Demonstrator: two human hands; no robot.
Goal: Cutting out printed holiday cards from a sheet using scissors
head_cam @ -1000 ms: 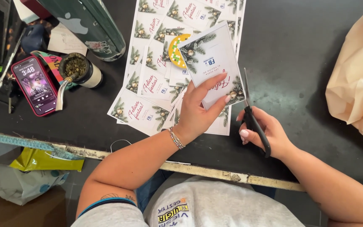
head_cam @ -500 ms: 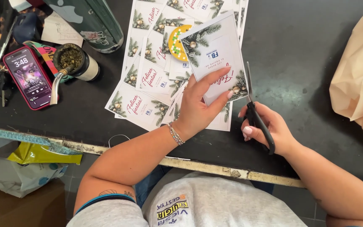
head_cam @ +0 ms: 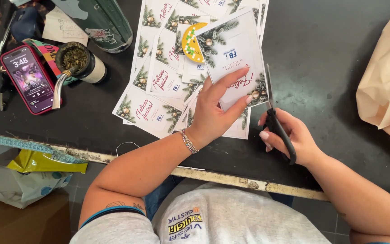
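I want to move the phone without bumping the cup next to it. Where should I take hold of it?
Grip the phone by its long side edges near the lower end, coming from the table's near edge. It lies flat, screen up, and the cup with its metal straw crowds its upper right side.

My table: black top, worn pale front edge. Directly on it: printed card sheets at centre; red-cased phone, herb-filled cup at left; beige bag at right.
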